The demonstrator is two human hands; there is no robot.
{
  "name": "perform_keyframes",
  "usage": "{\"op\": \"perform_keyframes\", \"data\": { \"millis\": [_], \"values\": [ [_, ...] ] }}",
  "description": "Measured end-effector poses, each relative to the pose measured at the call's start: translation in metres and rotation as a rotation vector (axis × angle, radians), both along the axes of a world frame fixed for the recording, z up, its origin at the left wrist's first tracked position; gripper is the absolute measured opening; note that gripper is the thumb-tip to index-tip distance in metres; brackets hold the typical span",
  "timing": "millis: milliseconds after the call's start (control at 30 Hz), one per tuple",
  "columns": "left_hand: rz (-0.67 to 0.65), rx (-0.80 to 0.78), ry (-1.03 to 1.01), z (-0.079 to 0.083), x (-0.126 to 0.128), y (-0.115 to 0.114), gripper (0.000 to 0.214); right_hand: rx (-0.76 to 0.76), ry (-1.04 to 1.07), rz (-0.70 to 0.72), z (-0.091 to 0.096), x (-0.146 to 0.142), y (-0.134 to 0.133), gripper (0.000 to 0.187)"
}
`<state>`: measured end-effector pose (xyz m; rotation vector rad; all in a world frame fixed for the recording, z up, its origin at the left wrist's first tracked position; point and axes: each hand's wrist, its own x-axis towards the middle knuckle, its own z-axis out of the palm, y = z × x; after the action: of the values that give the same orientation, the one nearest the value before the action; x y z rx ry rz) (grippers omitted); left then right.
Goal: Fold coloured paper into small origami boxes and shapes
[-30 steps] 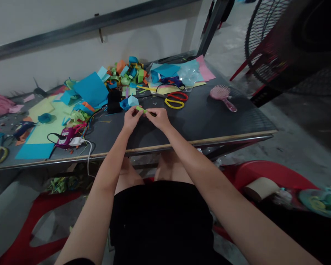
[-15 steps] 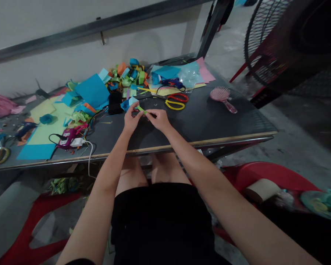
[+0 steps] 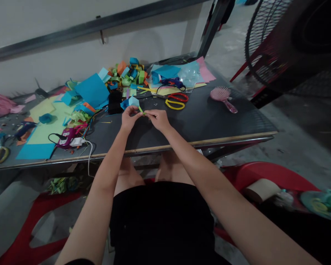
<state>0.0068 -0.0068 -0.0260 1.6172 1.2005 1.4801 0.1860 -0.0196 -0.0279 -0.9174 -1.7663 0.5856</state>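
Observation:
A narrow green paper strip (image 3: 141,110) is pinched between my two hands above the dark table (image 3: 198,123). My left hand (image 3: 130,117) grips it with thumb and fingers closed. From the other side my right hand (image 3: 158,118) pinches its near end. Just beyond my left hand sit folded blue paper pieces (image 3: 133,101) and a black object (image 3: 115,102) whose kind I cannot make out. Scissors with red and yellow handles (image 3: 175,106) lie to the right of my right hand.
A heap of coloured paper pieces (image 3: 124,75) stands by the wall. A blue glue gun (image 3: 172,84) rests near plastic-wrapped paper. Rightward are a pink hairbrush (image 3: 222,95) and a large fan (image 3: 267,44). A purple power strip (image 3: 67,138) with a white cable lies left.
The green strip has turned more upright between my fingers. My left hand has shifted slightly left; my right hand has hardly moved.

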Motion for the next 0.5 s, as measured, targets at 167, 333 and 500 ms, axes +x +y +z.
{"op": "perform_keyframes", "data": {
  "millis": [167,333,500],
  "values": [
    [0.034,0.149,0.246,0.008,0.003,-0.011,0.007,-0.03,-0.055,-0.046,0.005,0.0,-0.003,0.023],
    [0.013,0.169,0.323,0.012,0.007,-0.017,0.011,-0.048,-0.118,-0.096,0.01,0.001,-0.007,0.026],
    [0.119,0.252,0.405,0.014,0.011,-0.021,0.007,-0.066,-0.207,-0.17,0.013,0.0,-0.01,0.024]
  ]
}}
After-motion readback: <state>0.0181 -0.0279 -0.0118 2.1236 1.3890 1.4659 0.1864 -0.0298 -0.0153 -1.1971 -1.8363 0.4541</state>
